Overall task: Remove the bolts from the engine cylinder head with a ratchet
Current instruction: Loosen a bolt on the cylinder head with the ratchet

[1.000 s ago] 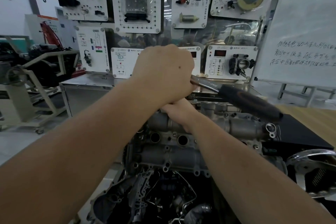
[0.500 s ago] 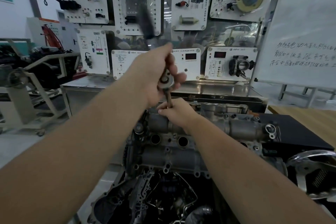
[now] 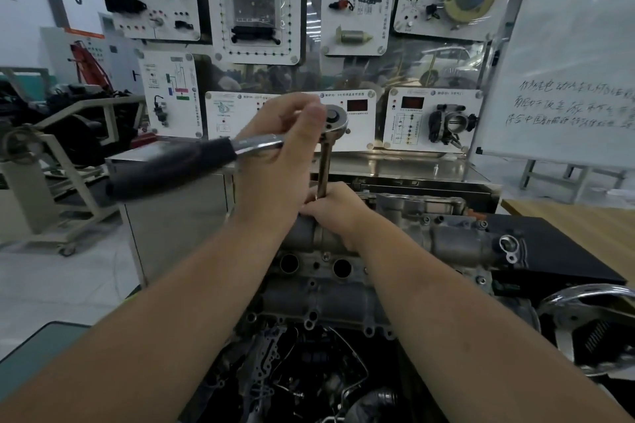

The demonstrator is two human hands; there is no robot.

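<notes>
Spinning a bolt out looks like the step in hand, going by how everything sits. The left hand [image 3: 275, 161] is wrapped around the chrome neck of the ratchet [image 3: 335, 118], just below its round head, with the black handle [image 3: 171, 170] sticking out to the left and blurred. From the head a long extension bar [image 3: 323, 168] drops straight down into the right hand [image 3: 331, 213], whose fingers are curled round its lower end, right on top of the engine cylinder head [image 3: 446, 237]. The bolt itself is hidden under that hand, so I can't say how far out it is. The cylinder head sits dead centre in front of the person, with two open round bores [image 3: 342, 268] just below the hands. Next move, I'd guess: keep the bar plumb with the right hand so the socket doesn't walk off the bolt, and swing the handle round again. Tilt the bar and it'll probably slip.
</notes>
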